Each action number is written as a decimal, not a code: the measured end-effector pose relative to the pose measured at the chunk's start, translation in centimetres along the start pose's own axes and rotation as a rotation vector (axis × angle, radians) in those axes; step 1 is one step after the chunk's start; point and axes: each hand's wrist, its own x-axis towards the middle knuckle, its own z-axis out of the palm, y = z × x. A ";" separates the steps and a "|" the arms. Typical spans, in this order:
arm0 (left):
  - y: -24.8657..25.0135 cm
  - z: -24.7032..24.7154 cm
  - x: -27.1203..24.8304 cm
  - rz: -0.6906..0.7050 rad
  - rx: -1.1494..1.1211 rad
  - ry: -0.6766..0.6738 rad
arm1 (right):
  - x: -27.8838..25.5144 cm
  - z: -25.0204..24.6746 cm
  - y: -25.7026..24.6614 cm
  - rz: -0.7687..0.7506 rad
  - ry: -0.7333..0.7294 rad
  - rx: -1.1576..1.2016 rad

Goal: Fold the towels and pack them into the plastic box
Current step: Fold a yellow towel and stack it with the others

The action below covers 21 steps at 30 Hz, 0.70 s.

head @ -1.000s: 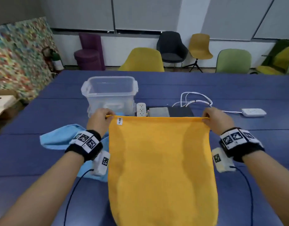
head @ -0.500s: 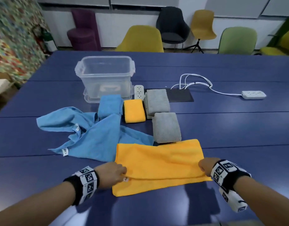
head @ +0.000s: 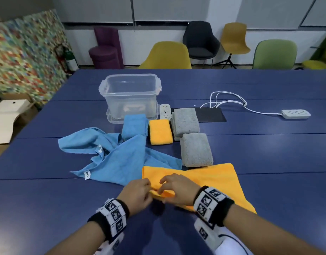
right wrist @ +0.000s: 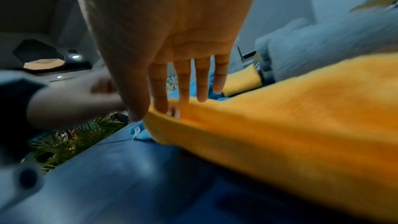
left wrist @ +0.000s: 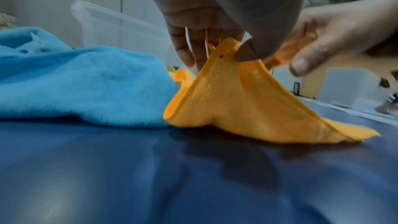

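Mid-fold on orange towel (head: 210, 179), already doubled on table (head: 48, 190). My left hand (head: 138, 192) pinches its left corner, thumb against fingers, corner tented up off table. My right hand (head: 176, 188) just beside left, fingers loosely spread over same corner, not clearly gripping. Half second ago hands sat at opposite ends; right has crossed over. Next, I judge: carry corner rightward, halve again. Plastic box (head: 131, 92) well beyond fingertips, empty; folded towels between.
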 end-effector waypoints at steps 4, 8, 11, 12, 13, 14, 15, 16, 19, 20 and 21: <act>-0.2 -1.7 1.1 -0.132 -0.090 0.055 | 2.3 1.7 -0.9 0.131 0.073 0.064; -0.3 -2.1 1.4 -0.239 -0.329 0.039 | 2.3 1.6 -0.6 0.193 0.206 0.201; -0.4 -2.0 1.5 -0.248 -0.531 0.089 | 2.4 0.9 -0.4 0.188 0.251 0.231; -0.5 -1.9 1.6 -0.241 -0.591 0.103 | 2.4 0.7 -0.3 0.193 0.268 0.228; -0.7 -1.8 1.6 -0.227 -0.635 0.117 | 2.5 0.5 -0.3 0.205 0.286 0.234; -0.9 -1.6 1.7 -0.213 -0.664 0.130 | 2.5 0.5 -0.2 0.225 0.298 0.243; -1.1 -1.4 1.8 -0.194 -0.689 0.152 | 2.5 0.5 -0.1 0.241 0.316 0.248; -1.2 -1.2 1.9 -0.183 -0.721 0.178 | 2.4 0.5 0.0 0.252 0.330 0.251; -1.4 -0.5 2.2 -0.185 -0.823 0.242 | 2.5 0.4 -0.1 0.265 0.356 0.269; -1.5 -0.3 2.4 -0.183 -0.835 0.249 | 2.5 0.2 -0.1 0.271 0.366 0.282; -1.5 -0.1 2.6 -0.179 -0.838 0.252 | 2.6 0.2 -0.1 0.277 0.375 0.295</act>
